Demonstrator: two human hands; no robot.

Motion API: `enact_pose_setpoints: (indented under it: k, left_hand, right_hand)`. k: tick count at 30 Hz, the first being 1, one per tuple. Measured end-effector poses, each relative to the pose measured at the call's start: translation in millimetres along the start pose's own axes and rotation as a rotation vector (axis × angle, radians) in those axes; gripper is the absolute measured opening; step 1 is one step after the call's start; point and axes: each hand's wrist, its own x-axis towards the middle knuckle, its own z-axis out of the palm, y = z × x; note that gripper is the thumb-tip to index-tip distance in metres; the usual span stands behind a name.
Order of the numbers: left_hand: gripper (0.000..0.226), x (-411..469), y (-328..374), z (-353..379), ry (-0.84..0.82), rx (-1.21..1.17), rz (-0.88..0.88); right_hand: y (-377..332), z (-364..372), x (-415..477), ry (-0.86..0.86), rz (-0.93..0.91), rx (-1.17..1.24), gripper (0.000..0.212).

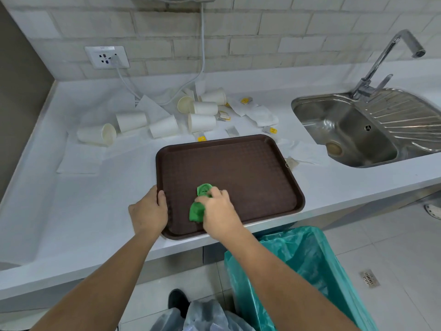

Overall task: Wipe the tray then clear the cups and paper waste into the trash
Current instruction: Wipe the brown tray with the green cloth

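Head view: right hand [218,209] clutched crumpled green cloth [197,211] on waffle-textured brown rectangular tray [250,168] at front edge of white counter [95,211]; left hand [148,209] apparently gripped tray's left rim; white paper cups [202,121] lay toppled behind.

Both arms reach forward, hands close together.
Left hand [149,209] grips the tray [238,168] edge, thumb on top; right hand [219,211] clutches a green cloth [196,212], knuckles up.

The right hand [218,209] covers part of the cloth [196,211]; the left hand [149,209] hides some of the tray [238,137] rim. The bin [310,259] runs off the bottom edge, the sink [346,130] off the right. Print on the tags [273,130] is too small to read.
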Motion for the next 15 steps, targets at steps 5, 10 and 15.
enact_pose_setpoints:
  k: [5,10,15]
  left_hand:
    - [0.036,1,1,-3,-0.034,0.014,0.019]
    - [0.037,3,6,-9,-0.097,0.033,-0.041]
    - [0.036,27,15,-17,-0.137,0.111,-0.088]
  right_hand:
    - [77,-42,5,0.109,0.262,0.030,0.052]
    - [102,-53,15,0.067,0.263,0.111,0.067]
    - [99,-31,16,0.132,0.388,0.034,0.072]
